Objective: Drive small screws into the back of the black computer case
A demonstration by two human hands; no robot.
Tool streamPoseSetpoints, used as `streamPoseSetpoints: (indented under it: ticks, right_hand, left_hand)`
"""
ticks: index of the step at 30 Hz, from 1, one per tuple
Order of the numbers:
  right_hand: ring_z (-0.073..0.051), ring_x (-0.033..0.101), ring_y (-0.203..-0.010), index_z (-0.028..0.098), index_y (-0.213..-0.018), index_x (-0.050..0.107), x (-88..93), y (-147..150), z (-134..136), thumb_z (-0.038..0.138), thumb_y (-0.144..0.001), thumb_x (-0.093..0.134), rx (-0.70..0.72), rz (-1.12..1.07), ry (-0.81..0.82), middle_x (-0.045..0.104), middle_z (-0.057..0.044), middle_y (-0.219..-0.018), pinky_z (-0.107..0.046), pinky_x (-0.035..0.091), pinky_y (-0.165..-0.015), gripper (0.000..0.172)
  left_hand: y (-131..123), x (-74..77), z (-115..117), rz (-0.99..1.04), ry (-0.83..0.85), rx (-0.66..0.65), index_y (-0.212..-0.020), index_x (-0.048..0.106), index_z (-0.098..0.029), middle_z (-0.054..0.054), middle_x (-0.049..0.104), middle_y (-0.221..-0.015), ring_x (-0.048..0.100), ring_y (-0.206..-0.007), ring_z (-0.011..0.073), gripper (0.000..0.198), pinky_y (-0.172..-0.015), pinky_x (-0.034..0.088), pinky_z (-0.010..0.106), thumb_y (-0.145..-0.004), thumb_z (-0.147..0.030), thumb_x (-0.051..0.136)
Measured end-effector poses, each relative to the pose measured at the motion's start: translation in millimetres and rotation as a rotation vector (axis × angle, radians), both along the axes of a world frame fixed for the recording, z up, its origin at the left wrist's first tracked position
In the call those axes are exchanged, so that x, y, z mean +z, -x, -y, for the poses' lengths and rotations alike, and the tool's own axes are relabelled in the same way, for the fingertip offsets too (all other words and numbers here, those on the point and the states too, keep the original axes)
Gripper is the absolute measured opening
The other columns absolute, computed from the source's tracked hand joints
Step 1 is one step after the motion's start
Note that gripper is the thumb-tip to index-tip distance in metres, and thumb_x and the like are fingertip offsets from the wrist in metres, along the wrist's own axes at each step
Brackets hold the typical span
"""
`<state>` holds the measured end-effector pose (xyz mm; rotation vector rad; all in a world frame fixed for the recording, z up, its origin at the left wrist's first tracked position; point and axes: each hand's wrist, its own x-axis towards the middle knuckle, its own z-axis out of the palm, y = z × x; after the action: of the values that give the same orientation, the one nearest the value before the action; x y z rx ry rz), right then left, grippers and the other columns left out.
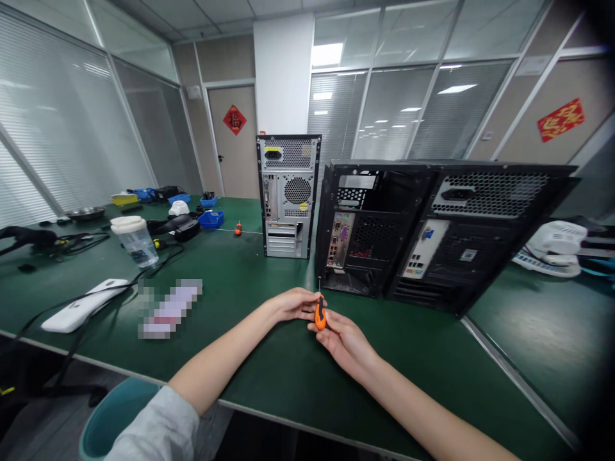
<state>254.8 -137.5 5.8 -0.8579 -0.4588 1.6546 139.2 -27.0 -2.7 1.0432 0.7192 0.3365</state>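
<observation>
An orange and black screwdriver (320, 315) is between my two hands, its thin shaft pointing away from me to the lower left corner of a black computer case (331, 282). The fingers of my right hand (350, 342) are closed around its handle. My left hand (294, 303) pinches at the front of the handle, close to the shaft. Whether the tip sits in a screw is too small to tell. The case stands upright with its back panel and ports facing me; its upper bay is an open gap.
Another black case (444, 256) stands against it on the right, and a silver-backed case (288, 246) on the left. Across the green table (230, 282) lie a lidded plastic cup (137, 240), a white device (84, 306), cables, a blurred flat item (173, 310) and blue bins (211, 220).
</observation>
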Motion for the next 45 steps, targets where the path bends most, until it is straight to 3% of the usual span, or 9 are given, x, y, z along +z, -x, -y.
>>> streamPoseSetpoints:
  ticks: [6,8,12,19,25,45]
  right_hand:
    - [-0.019,0.066,-0.068,0.012,-0.078,0.052,4.3,-1.7,1.7,0.014,-0.077,0.053,-0.008,0.102,0.004,0.067,-0.01,-0.076,-0.024,0.052,-0.054,0.003]
    - [-0.02,0.067,-0.071,0.012,-0.076,0.049,4.3,-1.7,2.3,0.021,-0.077,0.056,0.005,0.149,-0.003,0.066,-0.01,-0.076,-0.025,0.052,-0.053,0.011]
    - [-0.021,0.066,-0.073,0.015,-0.073,0.045,1.7,-1.3,2.5,0.03,-0.071,0.063,0.033,0.283,-0.021,0.064,-0.006,-0.071,-0.024,0.053,-0.05,0.024]
    - [-0.015,0.064,-0.06,0.016,-0.073,0.041,3.4,-4.0,0.9,0.033,-0.071,0.062,0.064,0.412,-0.013,0.054,0.003,-0.063,-0.019,0.048,-0.039,0.027]
    - [-0.009,0.056,-0.048,0.017,-0.075,0.042,1.7,-5.8,-0.5,0.037,-0.069,0.064,0.096,0.443,-0.036,0.049,0.005,-0.062,-0.017,0.043,-0.034,0.03]
    - [-0.011,0.057,-0.055,0.013,-0.071,0.049,-1.1,-6.4,-1.2,0.027,-0.066,0.066,0.118,0.283,-0.042,0.055,-0.001,-0.063,-0.017,0.043,-0.037,0.022]
  left_hand:
    - [-2.3,-1.5,1.2,0.003,-0.026,0.004,-0.082,0.06,-0.009,0.004,0.058,-0.071,0.055,-0.063,0.0083,0.036,-0.055,0.041,0.02,-0.065,-0.041,0.062]
    - [-3.6,-1.3,2.5,-0.006,-0.039,0.012,-0.081,0.059,-0.009,0.003,0.057,-0.069,0.054,-0.061,0.0078,0.037,-0.054,0.04,0.019,-0.064,-0.042,0.063]
    - [-6.3,-1.1,5.1,-0.035,-0.043,0.054,-0.079,0.059,-0.009,0.001,0.055,-0.065,0.051,-0.06,0.005,0.041,-0.062,0.04,0.02,-0.06,-0.045,0.066]
    - [-9.2,1.0,8.7,-0.052,-0.055,0.1,-0.073,0.058,-0.01,-0.002,0.053,-0.064,0.049,-0.06,0.0041,0.044,-0.068,0.038,0.023,-0.053,-0.049,0.068]
    - [-10.5,2.0,11.0,-0.066,-0.073,0.118,-0.07,0.055,-0.01,-0.003,0.052,-0.062,0.047,-0.059,0.0039,0.046,-0.066,0.037,0.023,-0.051,-0.05,0.068]
    - [-11.0,0.5,13.4,-0.099,-0.116,0.132,-0.068,0.052,-0.011,-0.004,0.049,-0.06,0.046,-0.058,0.0033,0.049,-0.066,0.038,0.022,-0.05,-0.054,0.067]
